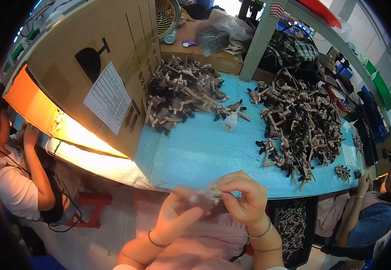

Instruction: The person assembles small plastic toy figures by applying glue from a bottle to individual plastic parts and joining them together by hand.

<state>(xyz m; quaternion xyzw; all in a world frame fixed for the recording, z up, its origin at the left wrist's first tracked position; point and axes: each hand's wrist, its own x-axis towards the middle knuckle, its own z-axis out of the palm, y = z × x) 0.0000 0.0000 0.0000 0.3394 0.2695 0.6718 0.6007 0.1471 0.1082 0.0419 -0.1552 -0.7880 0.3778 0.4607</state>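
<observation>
Just off the table's near edge, my left hand [179, 215] grips a small brown-and-pale figurine [208, 200], partly smeared by motion. My right hand [245, 199] is closed at the figurine's upper right, thumb and fingers pinched on a small pale part of it. The fingers cover much of the figurine, so its details are hard to make out. On the blue tabletop [182, 157] beyond, a heap of similar figurines with wooden-looking sticks [182, 90] lies at the left. A larger heap [301, 121] spreads at the right. Between them stands a small white squeeze bottle [230, 122] with a thin nozzle.
A tall cardboard box [92, 63] walls off the table's left side. A black tray of small parts [290, 229] sits below the edge at my right. A metal post [260, 42] rises at the back. One person [20, 180] sits at left, another [366, 211] at right.
</observation>
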